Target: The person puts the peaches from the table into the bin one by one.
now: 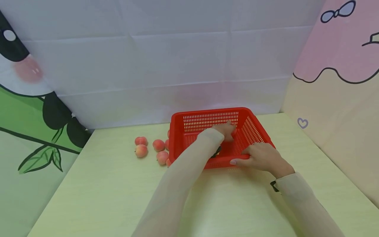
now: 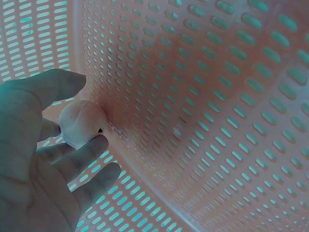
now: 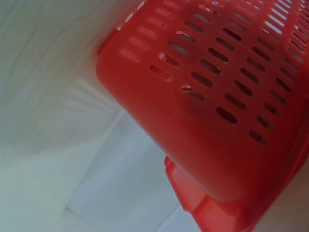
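My left hand (image 1: 226, 130) reaches down inside a red plastic basket (image 1: 208, 112) with slotted walls. In the left wrist view a small peach (image 2: 79, 121) lies close to the basket's corner, between the thumb and the fingers. The thumb (image 2: 67, 83) stands a little apart above it, and the fingers stretch out loosely beside and below it. At the basket's near right corner my right hand (image 1: 265, 158) grips the rim, with the thumb on the outer side and the fingers over the edge. The right wrist view shows the basket's outer wall (image 3: 159, 101).
Several loose peaches (image 1: 141, 150) lie on the pale wooden table (image 1: 97, 187) just left of the basket, some partly hidden by it. A white cloth wall (image 1: 142, 82) rises behind the table. A printed wall (image 1: 334, 115) stands to the right.
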### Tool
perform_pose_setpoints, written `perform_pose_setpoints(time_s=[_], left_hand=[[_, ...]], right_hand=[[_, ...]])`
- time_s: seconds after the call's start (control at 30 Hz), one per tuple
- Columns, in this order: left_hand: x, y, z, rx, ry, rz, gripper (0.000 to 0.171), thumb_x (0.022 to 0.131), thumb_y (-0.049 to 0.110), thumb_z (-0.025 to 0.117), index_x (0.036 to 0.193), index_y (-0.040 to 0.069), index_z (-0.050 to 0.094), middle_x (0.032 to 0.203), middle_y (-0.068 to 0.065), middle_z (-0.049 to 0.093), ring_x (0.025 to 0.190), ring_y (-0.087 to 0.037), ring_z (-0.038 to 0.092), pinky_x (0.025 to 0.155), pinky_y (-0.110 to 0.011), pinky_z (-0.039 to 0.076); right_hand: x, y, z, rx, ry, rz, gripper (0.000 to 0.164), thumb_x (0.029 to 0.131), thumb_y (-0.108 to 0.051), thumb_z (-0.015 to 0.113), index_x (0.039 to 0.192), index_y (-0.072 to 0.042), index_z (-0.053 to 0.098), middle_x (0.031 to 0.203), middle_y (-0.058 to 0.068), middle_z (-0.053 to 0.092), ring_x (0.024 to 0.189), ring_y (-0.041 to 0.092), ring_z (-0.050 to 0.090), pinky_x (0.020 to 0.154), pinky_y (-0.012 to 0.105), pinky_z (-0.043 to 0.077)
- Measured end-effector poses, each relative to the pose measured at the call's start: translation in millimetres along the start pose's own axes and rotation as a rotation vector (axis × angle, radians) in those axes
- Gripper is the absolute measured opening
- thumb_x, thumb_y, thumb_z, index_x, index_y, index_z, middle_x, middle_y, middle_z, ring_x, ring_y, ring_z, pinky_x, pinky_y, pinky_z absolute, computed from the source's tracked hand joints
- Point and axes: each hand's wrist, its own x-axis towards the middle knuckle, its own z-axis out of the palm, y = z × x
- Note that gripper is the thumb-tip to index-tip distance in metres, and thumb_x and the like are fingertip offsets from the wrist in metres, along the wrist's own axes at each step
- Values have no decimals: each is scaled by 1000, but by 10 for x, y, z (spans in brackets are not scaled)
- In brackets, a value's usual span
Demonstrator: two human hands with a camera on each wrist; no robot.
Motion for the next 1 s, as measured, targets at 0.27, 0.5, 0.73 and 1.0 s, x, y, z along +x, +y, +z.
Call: perform_pose_setpoints(time_s=[0.27,0.5,0.73,1.0], left_hand=[[-47,-11,-35,-36,2,6,72,88,32,69,149,31,32,130,8,46,107,-11,48,96,-32,46],[-116,-13,-52,-65,-28,-25,81,87,35,68,152,40,19,157,14,21,136,-10,30,109,-38,33],[-121,-5,-47,-119,-38,-47,80,86,32,69,150,43,23,153,12,27,129,-14,36,103,-39,41],[-46,-20,-43,-105,-24,-49,77,86,33,69,148,47,26,151,12,30,126,-13,38,99,-37,45]], right_hand=[[9,0,-7,-3,6,-2,65,73,-85,44,50,-24,44,48,-11,26,48,5,26,49,26,27],[10,-17,-18,1,-2,-12,64,73,-85,43,50,-25,46,48,-11,26,48,5,29,50,26,28],[5,-14,-12,9,-3,-8,65,73,-85,43,50,-25,45,48,-11,25,48,5,26,49,26,27],[1,-2,-8,15,-5,-5,64,73,-85,44,50,-25,44,49,-11,24,49,5,25,49,26,26]])
